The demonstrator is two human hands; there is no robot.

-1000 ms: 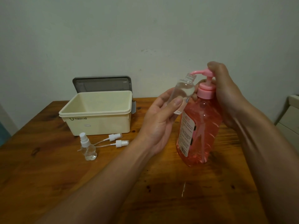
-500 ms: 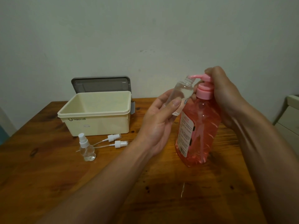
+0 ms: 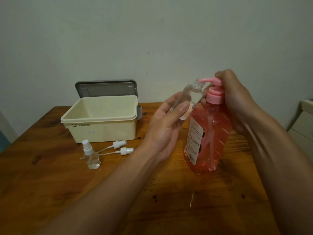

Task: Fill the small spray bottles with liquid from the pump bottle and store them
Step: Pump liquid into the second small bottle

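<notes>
i'm mid-fill: my left hand [image 3: 166,126] grips the open small spray bottle [image 3: 189,97], tilted with its mouth at the spout, my right hand [image 3: 237,100] clasps the pump bottle [image 3: 207,134] head right of the box [image 3: 101,119], so next i press gently.

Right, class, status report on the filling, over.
Left hand holds uncapped clear spray bottle at pink pump bottle spout; right hand on pump; nothing blocking.

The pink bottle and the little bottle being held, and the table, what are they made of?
The pump bottle looks like clear, ribbed plastic: the pink liquid shows through. The small spray bottle in the left hand also seems clear, glossy plastic, though it could be glass. The table looks like varnished wood, with grain and dark knots.
</notes>
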